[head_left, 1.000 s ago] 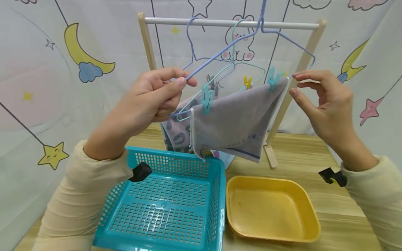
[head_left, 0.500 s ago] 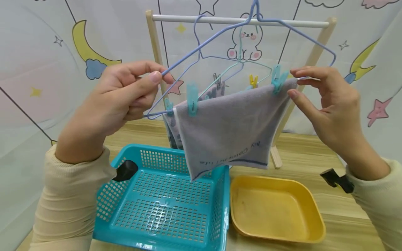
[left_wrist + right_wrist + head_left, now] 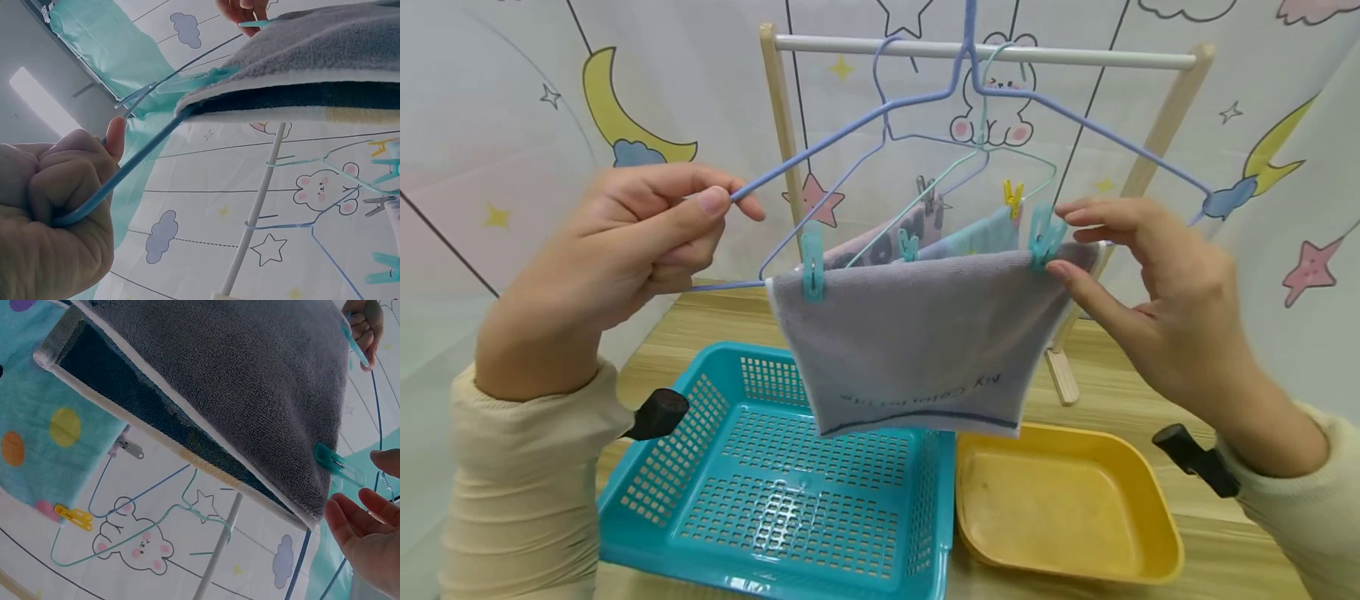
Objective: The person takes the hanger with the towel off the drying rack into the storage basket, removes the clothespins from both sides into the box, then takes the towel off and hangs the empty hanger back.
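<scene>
In the head view, my left hand (image 3: 625, 242) grips the left end of a blue wire hanger (image 3: 850, 125). A grey towel (image 3: 917, 333) with a dark stripe and lettering hangs folded over its lower bar. One teal clothespin (image 3: 812, 267) fastens the towel's left top edge, and another clothespin (image 3: 1043, 237) sits near its right corner. My right hand (image 3: 1165, 308) is beside that right clothespin, thumb and fingers spread around it. In the right wrist view, a gap shows between the fingertips (image 3: 340, 515) and that clothespin (image 3: 337, 464). The left wrist view shows curled left fingers (image 3: 69, 181) around the wire.
Behind stands a wooden rack with a white rail (image 3: 1090, 57), bearing a blue hanger and a green hanger (image 3: 955, 162) with clipped cloths (image 3: 977, 237). Below are a teal perforated basket (image 3: 775, 533) and a yellow tub (image 3: 1060, 508) on a wood-grain table (image 3: 1217, 558).
The hanger and towel have swung left and now face me more squarely. My left hand has moved left with the wire. My right hand has shifted from the towel's corner toward the right clothespin.
</scene>
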{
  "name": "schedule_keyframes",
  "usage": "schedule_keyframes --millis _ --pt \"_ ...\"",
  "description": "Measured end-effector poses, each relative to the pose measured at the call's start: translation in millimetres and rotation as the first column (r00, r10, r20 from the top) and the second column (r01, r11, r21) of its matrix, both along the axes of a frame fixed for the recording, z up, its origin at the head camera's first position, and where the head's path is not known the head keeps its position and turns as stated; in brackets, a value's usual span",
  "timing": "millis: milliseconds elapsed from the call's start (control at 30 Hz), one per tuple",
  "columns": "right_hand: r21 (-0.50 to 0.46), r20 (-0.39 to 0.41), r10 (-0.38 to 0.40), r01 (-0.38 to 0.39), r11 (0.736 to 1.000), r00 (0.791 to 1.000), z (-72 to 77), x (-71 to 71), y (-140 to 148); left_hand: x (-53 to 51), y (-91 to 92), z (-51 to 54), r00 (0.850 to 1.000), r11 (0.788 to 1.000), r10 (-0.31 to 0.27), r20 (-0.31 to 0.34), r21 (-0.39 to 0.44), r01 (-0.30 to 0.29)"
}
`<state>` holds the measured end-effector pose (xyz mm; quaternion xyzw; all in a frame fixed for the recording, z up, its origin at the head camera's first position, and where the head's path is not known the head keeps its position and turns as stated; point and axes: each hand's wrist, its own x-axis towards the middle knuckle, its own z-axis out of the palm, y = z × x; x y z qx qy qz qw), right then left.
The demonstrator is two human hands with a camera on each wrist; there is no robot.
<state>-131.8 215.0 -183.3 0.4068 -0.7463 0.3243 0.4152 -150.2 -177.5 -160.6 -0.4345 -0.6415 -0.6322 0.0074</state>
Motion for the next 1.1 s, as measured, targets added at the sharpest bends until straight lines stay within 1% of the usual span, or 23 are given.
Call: schedule_keyframes --millis 167,333,400,467,533,667,700,767,867,933,1100 --pt "0.019 -0.027 -0.016 0.016 1.0 1.0 -1.6 10.3 -8.1 -1.8 -17.6 -2.6 0.999 0.999 -0.041 0.007 -0.012 0.041" --pt "0.081 -0.037 -0.045 0.048 0.996 0.998 -6.9 21.9 -16.3 -6.2 -36.1 -6.0 0.993 0.993 -0.116 0.007 0.006 0.116" --pt "0.11 -0.035 -0.053 0.057 0.992 0.998 -10.0 26.6 -18.7 -7.7 -43.5 -7.8 0.991 0.991 -0.134 0.013 0.015 0.134" --pt "0.125 -0.046 -0.052 0.057 0.991 0.998 -14.4 30.3 -21.0 -8.8 -50.8 -9.2 0.99 0.99 -0.138 0.01 0.006 0.138" --pt "0.115 -0.063 -0.027 0.034 0.993 0.998 -18.1 33.2 -24.6 -9.9 -58.0 -10.9 0.99 0.99 -0.139 0.002 -0.005 0.139" --pt "0.096 -0.098 0.043 -0.033 0.995 0.994 -25.2 36.5 -33.5 -7.9 -73.4 -14.9 0.995 0.994 -0.103 -0.008 -0.036 0.102" --pt "0.098 -0.101 0.053 -0.044 0.994 0.993 -26.1 37.8 -35.9 -7.2 -76.9 -16.4 0.996 0.995 -0.094 -0.009 -0.036 0.093" --pt "0.111 -0.106 0.076 -0.064 0.992 0.991 -29.6 39.1 -39.4 -5.5 -83.2 -19.1 0.996 0.995 -0.094 -0.013 -0.031 0.093" --pt "0.127 -0.112 0.114 -0.1 0.987 0.987 -34.4 40.4 -44.9 -4.4 -89.8 -22.9 0.99 0.99 -0.138 -0.03 -0.013 0.138" --pt "0.131 -0.108 0.135 -0.12 0.984 0.985 -37.4 40.8 -49.1 -4.3 -92.6 -25.1 0.983 0.984 -0.179 -0.044 -0.008 0.179" --pt "0.164 -0.079 0.161 -0.147 0.975 0.984 -45.6 41.3 -55.2 -5.6 -97.4 -31.3 0.973 0.975 -0.222 -0.068 -0.014 0.221"
